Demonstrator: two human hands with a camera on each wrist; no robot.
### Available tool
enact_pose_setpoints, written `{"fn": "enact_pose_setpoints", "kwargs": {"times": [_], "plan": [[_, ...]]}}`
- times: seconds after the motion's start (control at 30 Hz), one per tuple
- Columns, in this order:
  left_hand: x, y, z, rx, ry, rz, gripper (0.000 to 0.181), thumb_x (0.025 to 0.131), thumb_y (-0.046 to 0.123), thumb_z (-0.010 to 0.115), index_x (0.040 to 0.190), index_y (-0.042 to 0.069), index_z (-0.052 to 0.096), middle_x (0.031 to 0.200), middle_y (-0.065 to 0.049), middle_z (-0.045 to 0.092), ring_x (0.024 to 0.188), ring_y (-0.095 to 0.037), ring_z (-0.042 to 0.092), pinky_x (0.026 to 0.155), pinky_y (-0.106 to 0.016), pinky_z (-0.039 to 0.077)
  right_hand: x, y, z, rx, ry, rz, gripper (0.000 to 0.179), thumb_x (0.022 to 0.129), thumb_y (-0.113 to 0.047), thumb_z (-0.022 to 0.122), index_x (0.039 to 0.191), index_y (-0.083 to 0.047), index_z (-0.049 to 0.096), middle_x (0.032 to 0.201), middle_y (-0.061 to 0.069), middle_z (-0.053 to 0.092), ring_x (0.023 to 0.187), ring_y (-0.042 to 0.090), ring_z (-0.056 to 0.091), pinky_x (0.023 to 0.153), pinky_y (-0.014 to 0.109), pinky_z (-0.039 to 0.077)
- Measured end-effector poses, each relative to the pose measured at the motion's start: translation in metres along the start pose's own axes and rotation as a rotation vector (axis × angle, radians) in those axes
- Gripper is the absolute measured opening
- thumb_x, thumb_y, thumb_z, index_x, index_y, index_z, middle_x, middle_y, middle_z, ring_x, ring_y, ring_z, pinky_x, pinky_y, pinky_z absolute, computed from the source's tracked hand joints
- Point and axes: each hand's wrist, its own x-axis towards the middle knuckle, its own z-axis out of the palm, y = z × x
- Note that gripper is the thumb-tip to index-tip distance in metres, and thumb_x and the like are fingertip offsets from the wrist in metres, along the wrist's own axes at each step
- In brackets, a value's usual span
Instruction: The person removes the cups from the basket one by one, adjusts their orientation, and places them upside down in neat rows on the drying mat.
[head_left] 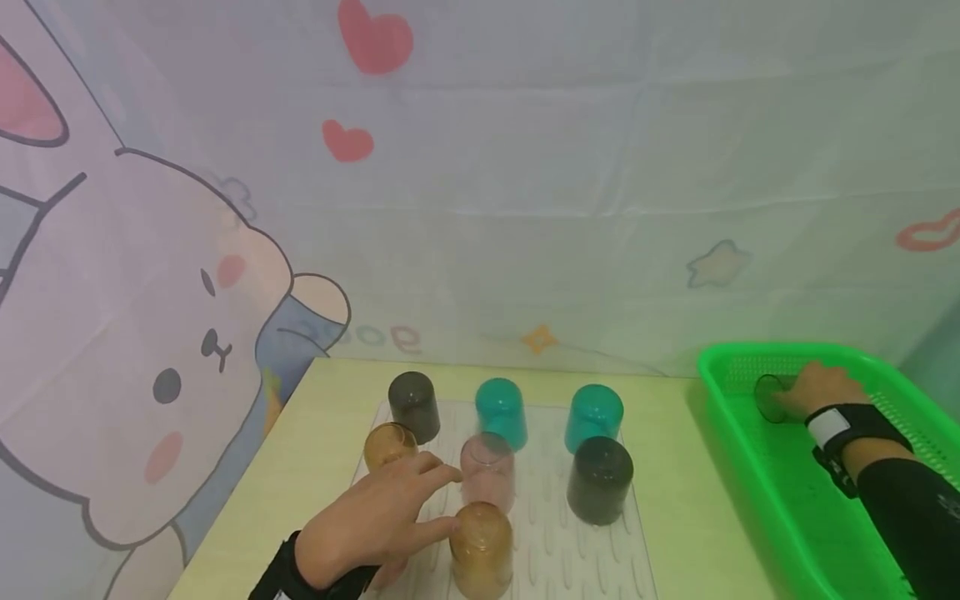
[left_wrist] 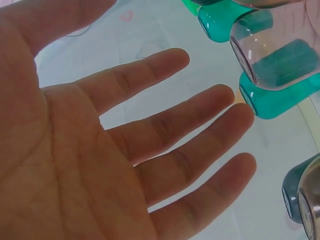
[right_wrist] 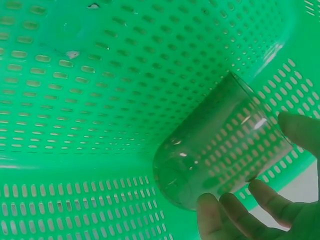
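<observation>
In the head view my right hand (head_left: 821, 387) is inside the green basket (head_left: 795, 533), at a see-through drinking glass (head_left: 770, 398). The right wrist view shows that glass (right_wrist: 215, 150) lying tilted against the basket wall, thumb at its rim and fingertips along its side. My left hand (head_left: 382, 512) hovers with spread fingers above a pale ridged mat (head_left: 547, 550), holding nothing. Around it stand upturned glasses: a pink one (head_left: 487, 479), an amber one (head_left: 482, 554) by the thumb, and another amber one (head_left: 388, 442) partly behind the fingers.
Farther back on the mat stand a dark smoky glass (head_left: 414, 408) and two teal glasses (head_left: 501, 412) (head_left: 594, 415). A second smoky glass (head_left: 600, 483) is at the mat's right. The pale yellow table (head_left: 690, 467) meets a printed cloth backdrop (head_left: 510, 233).
</observation>
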Motion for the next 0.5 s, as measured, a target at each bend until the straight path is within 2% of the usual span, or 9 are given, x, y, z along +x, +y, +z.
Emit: {"fn": "enact_pose_setpoints", "kwargs": {"times": [0.07, 0.17, 0.23, 0.33, 0.5], "plan": [[0.0, 0.001, -0.001, -0.003, -0.017, -0.011, 0.041, 0.092, 0.037, 0.061, 0.124, 0.012, 0.059, 0.116, -0.002, 0.058, 0.106, -0.016, 0.054, 0.084, -0.032, 0.047, 0.001, 0.004, 0.002, 0.008, -0.006, 0.0, 0.063, 0.086, -0.038, 0.06, 0.094, 0.023, 0.048, 0.075, 0.034, 0.05, 0.062, 0.044, 0.052, 0.048, 0.047, 0.044], [0.001, 0.001, -0.002, -0.004, -0.029, -0.016, 0.041, 0.092, 0.038, 0.06, 0.124, 0.012, 0.059, 0.115, -0.001, 0.057, 0.105, -0.016, 0.054, 0.085, -0.033, 0.047, 0.001, 0.01, 0.003, 0.02, -0.016, 0.01, 0.043, 0.088, -0.031, 0.056, 0.075, 0.01, 0.052, 0.068, 0.026, 0.05, 0.058, 0.038, 0.052, 0.047, 0.043, 0.043], [0.001, 0.001, -0.003, -0.004, -0.033, -0.022, 0.041, 0.092, 0.039, 0.06, 0.124, 0.013, 0.06, 0.115, -0.001, 0.057, 0.104, -0.015, 0.054, 0.085, -0.033, 0.047, 0.0, 0.012, 0.004, 0.019, 0.005, 0.009, 0.036, 0.088, -0.025, 0.055, 0.069, 0.005, 0.052, 0.068, 0.026, 0.049, 0.058, 0.038, 0.051, 0.046, 0.043, 0.042], [0.0, 0.002, -0.003, -0.001, -0.029, -0.028, 0.041, 0.092, 0.038, 0.061, 0.123, 0.013, 0.06, 0.114, 0.0, 0.057, 0.104, -0.015, 0.054, 0.085, -0.033, 0.047, -0.004, 0.011, 0.005, 0.02, 0.061, 0.002, 0.034, 0.088, -0.019, 0.055, 0.06, -0.001, 0.049, 0.062, 0.022, 0.049, 0.055, 0.035, 0.05, 0.044, 0.04, 0.041], [-0.002, 0.002, -0.001, 0.004, -0.017, -0.03, 0.041, 0.092, 0.04, 0.06, 0.123, 0.014, 0.06, 0.113, 0.001, 0.058, 0.104, -0.016, 0.053, 0.085, -0.035, 0.046, -0.011, 0.007, 0.01, 0.045, 0.16, -0.038, 0.039, 0.088, -0.01, 0.053, 0.051, -0.011, 0.038, 0.049, 0.004, 0.037, 0.044, 0.022, 0.041, 0.04, 0.032, 0.033]]}}
